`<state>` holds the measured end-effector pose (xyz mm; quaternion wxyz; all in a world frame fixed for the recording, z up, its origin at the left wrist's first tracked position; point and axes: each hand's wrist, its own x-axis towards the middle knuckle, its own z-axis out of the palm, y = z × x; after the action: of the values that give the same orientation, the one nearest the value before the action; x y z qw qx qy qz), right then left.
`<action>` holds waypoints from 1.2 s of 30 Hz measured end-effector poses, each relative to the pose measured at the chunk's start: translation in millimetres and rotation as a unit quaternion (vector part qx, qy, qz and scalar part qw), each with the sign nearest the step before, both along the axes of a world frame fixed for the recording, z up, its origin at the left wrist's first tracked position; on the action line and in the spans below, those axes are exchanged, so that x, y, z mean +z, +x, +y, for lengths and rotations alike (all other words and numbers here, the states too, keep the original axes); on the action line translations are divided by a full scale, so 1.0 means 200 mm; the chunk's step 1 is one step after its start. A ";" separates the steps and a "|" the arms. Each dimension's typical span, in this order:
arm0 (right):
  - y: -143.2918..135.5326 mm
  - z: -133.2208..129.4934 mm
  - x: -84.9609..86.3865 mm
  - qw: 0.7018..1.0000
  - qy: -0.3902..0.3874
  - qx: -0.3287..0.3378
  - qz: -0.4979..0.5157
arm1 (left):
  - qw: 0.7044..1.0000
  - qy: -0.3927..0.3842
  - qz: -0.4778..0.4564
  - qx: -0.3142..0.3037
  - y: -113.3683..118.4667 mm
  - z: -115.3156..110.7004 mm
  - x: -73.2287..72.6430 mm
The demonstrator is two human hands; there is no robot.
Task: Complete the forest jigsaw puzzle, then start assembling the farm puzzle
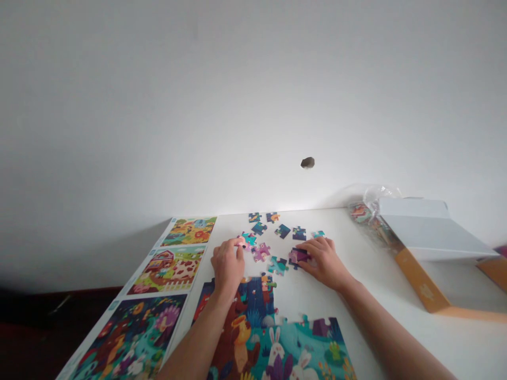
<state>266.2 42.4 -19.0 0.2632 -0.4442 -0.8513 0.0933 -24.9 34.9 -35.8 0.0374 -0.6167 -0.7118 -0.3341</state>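
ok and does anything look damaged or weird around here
Yes, the white wall has a dark, ragged-edged hole above the table, right of center. It looks odd because the surface around it is otherwise plain and smooth. Nothing looks spilled.

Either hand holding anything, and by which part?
Right hand: fingers at the right side of a purple puzzle piece. Left hand: fingertips at a pinkish piece. Whether gripped, I can't tell.
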 end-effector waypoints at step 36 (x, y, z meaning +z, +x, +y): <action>0.02 0.01 -0.04 0.998 0.017 -0.044 -0.035 | 0.988 0.012 -0.152 -0.025 0.00 0.02 -0.01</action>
<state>271.1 44.1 -26.9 0.2442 -0.4800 -0.8410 0.0518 -25.6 38.9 -38.4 -0.0716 -0.5759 -0.6895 -0.4332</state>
